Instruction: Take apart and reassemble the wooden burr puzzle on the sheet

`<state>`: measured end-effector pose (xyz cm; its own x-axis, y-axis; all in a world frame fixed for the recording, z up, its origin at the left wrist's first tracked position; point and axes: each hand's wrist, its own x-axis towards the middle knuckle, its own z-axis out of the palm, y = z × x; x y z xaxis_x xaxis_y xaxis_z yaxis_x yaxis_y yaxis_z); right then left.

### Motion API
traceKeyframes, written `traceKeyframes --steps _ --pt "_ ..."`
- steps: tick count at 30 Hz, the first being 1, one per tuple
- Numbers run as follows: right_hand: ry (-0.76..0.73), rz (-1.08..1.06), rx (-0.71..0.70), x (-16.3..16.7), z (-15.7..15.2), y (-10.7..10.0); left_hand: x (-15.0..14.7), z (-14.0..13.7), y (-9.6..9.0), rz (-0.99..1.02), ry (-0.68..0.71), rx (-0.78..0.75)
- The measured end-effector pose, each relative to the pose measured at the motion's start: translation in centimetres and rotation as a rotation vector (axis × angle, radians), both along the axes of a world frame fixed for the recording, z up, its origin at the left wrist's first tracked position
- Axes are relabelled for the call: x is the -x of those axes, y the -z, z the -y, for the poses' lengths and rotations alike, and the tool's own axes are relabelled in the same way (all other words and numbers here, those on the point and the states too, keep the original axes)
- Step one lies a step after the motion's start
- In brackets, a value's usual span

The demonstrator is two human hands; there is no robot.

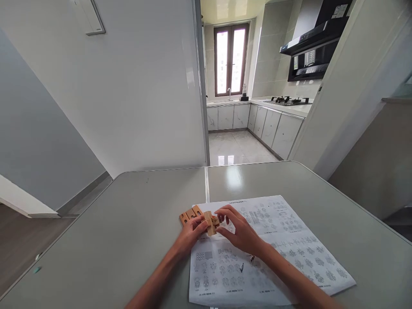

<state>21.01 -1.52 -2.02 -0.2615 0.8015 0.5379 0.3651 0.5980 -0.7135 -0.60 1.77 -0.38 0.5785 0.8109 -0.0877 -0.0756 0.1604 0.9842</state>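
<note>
My left hand is closed on a small assembly of interlocking wooden puzzle pieces, its thumb lying on the near side. The pieces cross each other, and the one facing right bears a dark mark. My right hand is at the right end of the assembly, thumb and fingers apart around it; whether the fingertips touch the wood is hard to tell. Just behind my left hand lie several darker wooden pieces side by side, with dark marks on them. Under both hands is a printed instruction sheet with rows of diagrams.
The grey-green table has a pale seam down its middle and rounded far corners. A small green bit is near the left edge. Beyond the table are a white wall and a kitchen with a window and a gas hob.
</note>
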Motion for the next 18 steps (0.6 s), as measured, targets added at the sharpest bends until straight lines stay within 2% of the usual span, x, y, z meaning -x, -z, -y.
traceKeyframes --steps 8,18 --pt "-0.096 0.103 -0.056 0.3 0.3 -0.7 -0.2 0.0 -0.6 -0.125 0.092 -0.133" --pt "0.035 -0.043 -0.037 -0.3 0.4 -1.1 0.9 -0.8 -0.7 -0.069 0.000 -0.071"
